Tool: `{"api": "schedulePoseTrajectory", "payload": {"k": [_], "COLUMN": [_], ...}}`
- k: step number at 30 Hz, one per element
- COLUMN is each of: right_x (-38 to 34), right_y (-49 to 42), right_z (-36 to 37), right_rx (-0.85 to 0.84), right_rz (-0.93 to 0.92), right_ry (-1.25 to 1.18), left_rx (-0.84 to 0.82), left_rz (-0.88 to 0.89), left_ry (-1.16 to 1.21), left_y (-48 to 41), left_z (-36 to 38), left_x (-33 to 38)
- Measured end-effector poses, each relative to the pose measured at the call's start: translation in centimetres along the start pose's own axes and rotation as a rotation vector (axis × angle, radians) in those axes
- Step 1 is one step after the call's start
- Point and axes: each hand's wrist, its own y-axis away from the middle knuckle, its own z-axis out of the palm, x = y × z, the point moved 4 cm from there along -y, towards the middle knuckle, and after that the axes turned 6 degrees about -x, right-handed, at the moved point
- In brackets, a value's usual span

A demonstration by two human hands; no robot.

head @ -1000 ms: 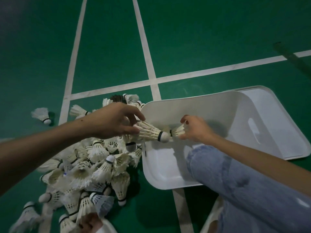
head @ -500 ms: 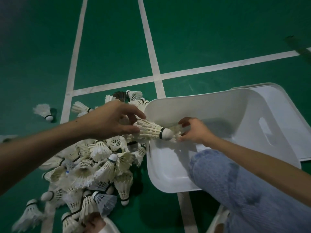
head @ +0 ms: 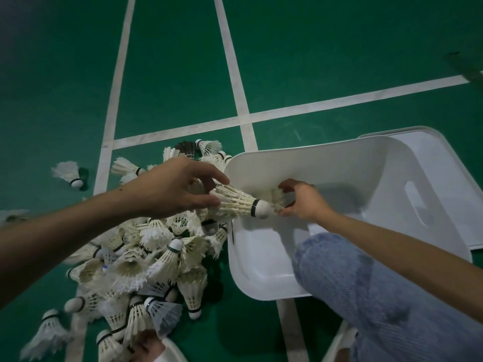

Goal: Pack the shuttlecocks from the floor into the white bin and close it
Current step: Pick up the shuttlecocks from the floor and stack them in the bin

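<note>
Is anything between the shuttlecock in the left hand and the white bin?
Only the right hand, gripping a second shuttlecock inside the white bin, at the cork tip of the left hand's shuttlecock. The bin is open.

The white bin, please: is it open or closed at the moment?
Open. The bin shows its inside, and the lid lies on the floor behind it.

Behind the grip of the left hand [head: 177, 189] and of the right hand [head: 303, 202], both forearms are bare all the way to the edge of view. A small dark speck [head: 120, 189] marks the left wrist, just back from its grip. Below the right hand's grip, the knee wears faded light-blue jeans [head: 366, 296], mottled in the wash. Far beneath the left grip sits white footwear [head: 171, 352], possibly a slipper.
</note>
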Motion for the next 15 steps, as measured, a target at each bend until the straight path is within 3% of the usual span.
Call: {"api": "schedulePoseTrajectory", "payload": {"k": [7,15], "right_x": [-1.1,-7.6], "right_y": [1.6,7.7], "right_z": [-2.0,-10.5], "right_rx": [-0.080,-0.124], "right_rz": [-0.041,-0.178], "right_ry": [0.147,0.263], "left_rx": [-0.017,-0.022], "left_rz": [0.000,0.010], "left_ry": [0.000,-0.075], "left_y": [-0.2,-0.4], "left_z": [0.0,0.1], "left_x": [0.6,2.0]}}
